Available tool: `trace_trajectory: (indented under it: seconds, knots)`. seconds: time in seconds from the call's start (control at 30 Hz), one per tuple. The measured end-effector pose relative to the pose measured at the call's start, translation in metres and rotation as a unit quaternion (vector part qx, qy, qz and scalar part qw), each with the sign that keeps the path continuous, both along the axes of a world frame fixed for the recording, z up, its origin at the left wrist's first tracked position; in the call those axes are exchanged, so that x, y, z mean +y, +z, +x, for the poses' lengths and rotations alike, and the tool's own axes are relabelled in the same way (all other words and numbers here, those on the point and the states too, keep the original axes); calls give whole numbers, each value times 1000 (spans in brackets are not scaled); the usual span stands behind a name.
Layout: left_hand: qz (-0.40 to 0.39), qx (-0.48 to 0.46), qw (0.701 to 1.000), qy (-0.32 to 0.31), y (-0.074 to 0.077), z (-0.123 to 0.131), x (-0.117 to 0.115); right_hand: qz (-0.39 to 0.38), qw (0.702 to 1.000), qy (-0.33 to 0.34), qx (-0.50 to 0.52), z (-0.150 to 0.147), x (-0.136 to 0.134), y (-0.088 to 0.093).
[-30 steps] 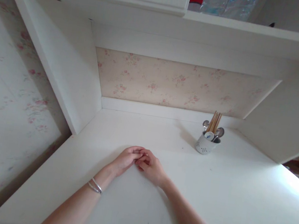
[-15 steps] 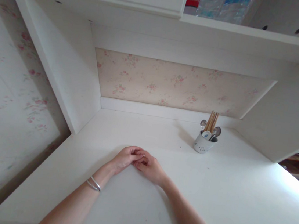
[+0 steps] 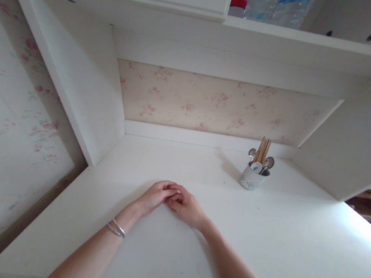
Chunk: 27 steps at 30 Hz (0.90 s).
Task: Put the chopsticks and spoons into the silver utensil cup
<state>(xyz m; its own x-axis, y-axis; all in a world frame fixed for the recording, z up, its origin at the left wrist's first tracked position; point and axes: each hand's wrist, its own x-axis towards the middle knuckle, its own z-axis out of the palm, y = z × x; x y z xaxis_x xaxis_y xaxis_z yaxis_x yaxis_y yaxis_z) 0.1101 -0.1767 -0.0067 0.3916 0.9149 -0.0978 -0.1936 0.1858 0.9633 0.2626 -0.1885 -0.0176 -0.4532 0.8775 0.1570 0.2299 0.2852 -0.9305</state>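
Both my hands rest palm down on the white table (image 3: 261, 241), near its middle. My left hand (image 3: 157, 195) has thin silver bangles (image 3: 116, 229) on its wrist, and its fingers lie loosely over the fingertips of my right hand (image 3: 187, 208). The two hands touch each other. I see nothing held in either hand. Nearest to them is a white perforated utensil cup (image 3: 252, 178) at the back right, an arm's reach beyond my right hand. It holds wooden chopsticks (image 3: 262, 150) and spoons.
The table sits in a white alcove with a slanted side panel on the left (image 3: 86, 83) and on the right (image 3: 355, 135). Floral wallpaper (image 3: 211, 103) covers the back. On a shelf overhead stand bottles (image 3: 270, 1).
The hands have stayed put. The view has shifted slightly, so the cup now appears a little further left.
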Motion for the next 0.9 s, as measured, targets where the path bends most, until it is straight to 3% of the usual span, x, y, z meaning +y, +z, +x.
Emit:
trace_trajectory:
  seconds: [0.9]
  knots:
    - [17, 22, 1000, -1, -4, -1, 3, -9, 1000, 8, 4, 1, -1, 4]
